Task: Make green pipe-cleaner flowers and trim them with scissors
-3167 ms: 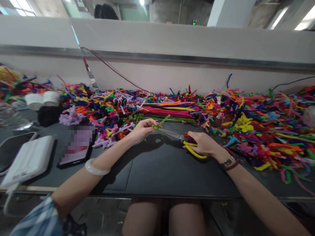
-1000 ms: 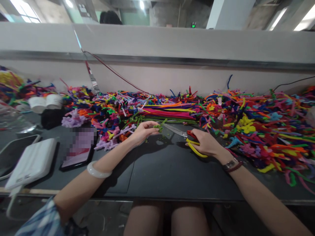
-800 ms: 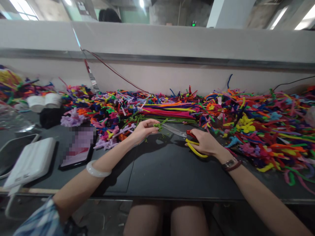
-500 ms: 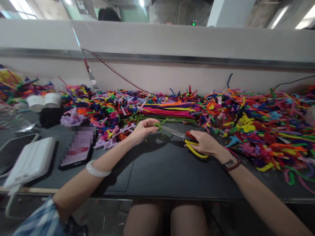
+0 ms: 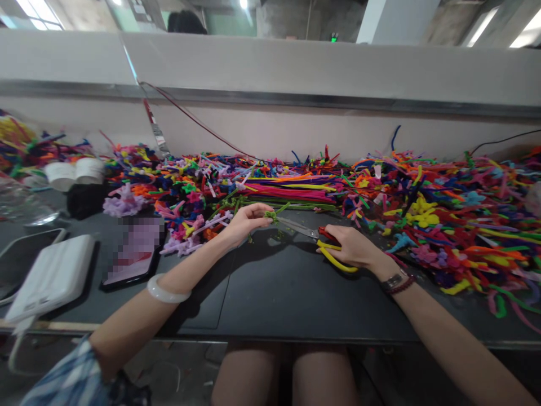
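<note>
My left hand (image 5: 248, 223) pinches a small piece of green pipe cleaner (image 5: 271, 216) between thumb and fingers, above the dark table. My right hand (image 5: 350, 246) is closed round the red and yellow handles of a pair of scissors (image 5: 301, 227). The blades point left and their tips meet the green piece at my left fingertips. Small green clippings (image 5: 279, 234) lie on the table beneath the blades. Behind my hands lies a bundle of straight pipe cleaners (image 5: 291, 190) in pink, yellow, purple and green.
Heaps of coloured pipe-cleaner pieces (image 5: 456, 225) line the back and right of the table (image 5: 270, 299). At left are a phone (image 5: 134, 254), a white power bank (image 5: 53, 276) with a cable, and two white cups (image 5: 89, 170). A low partition (image 5: 270, 67) stands behind.
Hardly anything differs. Both hands keep their places, with the scissors at the green piece; the view has shifted very slightly.
</note>
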Demonstrator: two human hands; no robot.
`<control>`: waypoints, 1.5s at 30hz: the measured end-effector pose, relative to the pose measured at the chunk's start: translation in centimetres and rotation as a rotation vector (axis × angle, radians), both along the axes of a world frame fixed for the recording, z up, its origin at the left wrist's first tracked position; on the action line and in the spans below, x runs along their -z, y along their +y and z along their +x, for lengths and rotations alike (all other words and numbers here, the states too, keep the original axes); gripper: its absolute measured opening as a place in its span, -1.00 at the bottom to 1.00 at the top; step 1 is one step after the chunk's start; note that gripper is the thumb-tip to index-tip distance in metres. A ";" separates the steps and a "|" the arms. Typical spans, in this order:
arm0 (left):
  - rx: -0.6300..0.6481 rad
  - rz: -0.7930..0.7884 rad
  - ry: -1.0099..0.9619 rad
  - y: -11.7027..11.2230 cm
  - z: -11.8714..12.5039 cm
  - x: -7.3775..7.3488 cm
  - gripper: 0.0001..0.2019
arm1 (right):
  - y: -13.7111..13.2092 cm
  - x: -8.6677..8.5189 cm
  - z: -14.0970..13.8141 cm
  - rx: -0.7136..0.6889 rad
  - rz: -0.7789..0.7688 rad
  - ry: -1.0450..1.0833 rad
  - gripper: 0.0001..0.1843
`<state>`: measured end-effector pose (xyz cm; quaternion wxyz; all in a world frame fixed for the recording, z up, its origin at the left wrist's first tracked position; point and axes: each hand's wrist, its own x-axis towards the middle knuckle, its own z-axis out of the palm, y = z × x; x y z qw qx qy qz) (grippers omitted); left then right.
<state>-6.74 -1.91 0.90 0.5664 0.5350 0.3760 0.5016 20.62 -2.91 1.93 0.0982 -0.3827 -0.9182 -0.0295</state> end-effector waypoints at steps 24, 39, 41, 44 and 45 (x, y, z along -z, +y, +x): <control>0.000 -0.084 -0.089 0.0 0.0 0.0 -0.80 | 0.5 0.0 0.3 0.085 0.123 0.059 -0.65; 0.045 -0.349 -0.267 0.3 -0.2 0.1 -0.96 | 1.0 0.4 0.8 0.048 0.526 0.180 -0.56; 0.063 -0.388 -0.274 0.4 -0.2 0.1 -0.95 | 1.1 0.5 1.0 0.020 0.573 0.179 -0.56; 0.107 -0.469 -0.258 0.5 -0.4 0.3 -0.92 | 1.1 0.7 1.1 -0.013 0.605 0.172 -0.57; 0.127 -0.502 -0.252 0.5 -0.4 0.3 -0.91 | 1.1 0.7 1.2 -0.021 0.606 0.173 -0.57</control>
